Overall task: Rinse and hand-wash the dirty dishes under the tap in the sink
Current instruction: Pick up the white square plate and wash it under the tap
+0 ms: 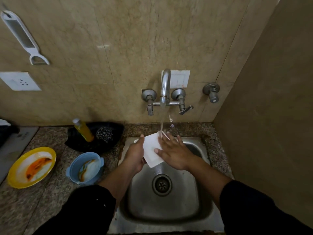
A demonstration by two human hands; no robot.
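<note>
Left hand (135, 156) is gripping plate (152, 150) by its edge under tap (165, 85); right hand (174, 152), flat and open, is pressing its face. Probably stiff, light, slippery when wet: edge grip suits.

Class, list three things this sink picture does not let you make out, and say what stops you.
Head view, white plate: its right part is covered by the right hand, its left edge by the left hand.
Head view, yellow bottle: any label is too small and blurred to read.
Head view, dark object: cut off by the left edge.
</note>
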